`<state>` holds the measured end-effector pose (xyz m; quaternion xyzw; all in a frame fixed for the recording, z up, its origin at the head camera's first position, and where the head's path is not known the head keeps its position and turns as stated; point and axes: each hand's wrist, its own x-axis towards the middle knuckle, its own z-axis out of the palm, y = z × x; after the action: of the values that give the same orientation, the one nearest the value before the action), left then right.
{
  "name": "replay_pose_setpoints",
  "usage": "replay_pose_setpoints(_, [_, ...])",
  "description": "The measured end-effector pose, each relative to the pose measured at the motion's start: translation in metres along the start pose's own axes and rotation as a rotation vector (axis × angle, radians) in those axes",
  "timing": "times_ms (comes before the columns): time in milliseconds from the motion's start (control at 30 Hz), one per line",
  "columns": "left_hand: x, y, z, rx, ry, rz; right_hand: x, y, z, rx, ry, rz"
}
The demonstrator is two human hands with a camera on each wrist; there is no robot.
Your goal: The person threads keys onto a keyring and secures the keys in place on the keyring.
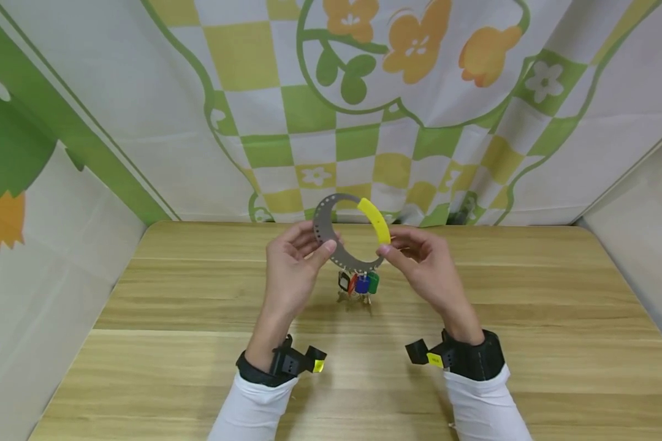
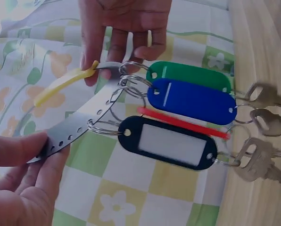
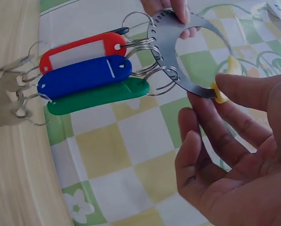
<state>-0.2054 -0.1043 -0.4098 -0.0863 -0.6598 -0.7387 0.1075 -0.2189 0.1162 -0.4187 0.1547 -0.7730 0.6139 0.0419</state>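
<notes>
A flat grey key ring (image 1: 325, 225) with small holes along its edge and a yellow grip section (image 1: 376, 220) is held up above the table. My left hand (image 1: 293, 264) pinches its left side between thumb and fingers. At the right, my right hand (image 1: 429, 264) pinches it near the lower end of the yellow section. From its lower edge hang a black tag (image 2: 168, 143), a red tag (image 3: 81, 51), a blue tag (image 3: 84, 76) and a green tag (image 3: 100, 96) on wire rings. Metal keys (image 2: 260, 157) dangle below the tags.
The wooden table (image 1: 198, 361) spreads beneath both hands. Behind it hangs a green, yellow and white checked curtain (image 1: 309, 110) with flowers. Pale fabric walls (image 1: 634, 202) stand at the sides. Each wrist wears a black strap with a camera (image 1: 303, 360).
</notes>
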Motion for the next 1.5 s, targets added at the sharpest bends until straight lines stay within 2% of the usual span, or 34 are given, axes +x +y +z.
replay_pose_setpoints(133, [-0.002, 0.003, 0.001, -0.017, 0.002, 0.064, -0.001, -0.002, 0.002, 0.042, 0.028, -0.080])
replay_pose_setpoints(267, [-0.002, 0.006, 0.003, -0.043, -0.020, 0.150, -0.001, -0.005, 0.004, 0.092, 0.092, -0.170])
replay_pose_setpoints(433, [-0.002, 0.007, 0.003, 0.011, -0.031, 0.239, -0.001, -0.007, 0.007, 0.154, 0.167, -0.264])
replay_pose_setpoints(600, [-0.001, 0.006, 0.002, 0.072, -0.045, 0.251, -0.003, -0.008, 0.006, 0.208, 0.205, -0.338])
replay_pose_setpoints(800, [-0.001, 0.006, 0.001, 0.111, -0.037, 0.258, -0.003, -0.009, 0.003, 0.183, 0.171, -0.408])
replay_pose_setpoints(1000, [-0.001, 0.006, 0.000, 0.110, -0.038, 0.268, -0.002, -0.010, 0.001, 0.127, 0.161, -0.399])
replay_pose_setpoints(1167, [-0.001, 0.007, -0.002, 0.135, -0.076, 0.258, -0.003, -0.010, -0.003, 0.075, 0.137, -0.370])
replay_pose_setpoints(1300, [-0.002, 0.008, -0.007, 0.166, -0.130, 0.223, -0.005, -0.012, -0.009, 0.065, 0.062, -0.319])
replay_pose_setpoints(1500, [-0.003, 0.013, -0.015, 0.215, -0.245, 0.129, -0.009, -0.013, -0.022, 0.042, -0.096, -0.219])
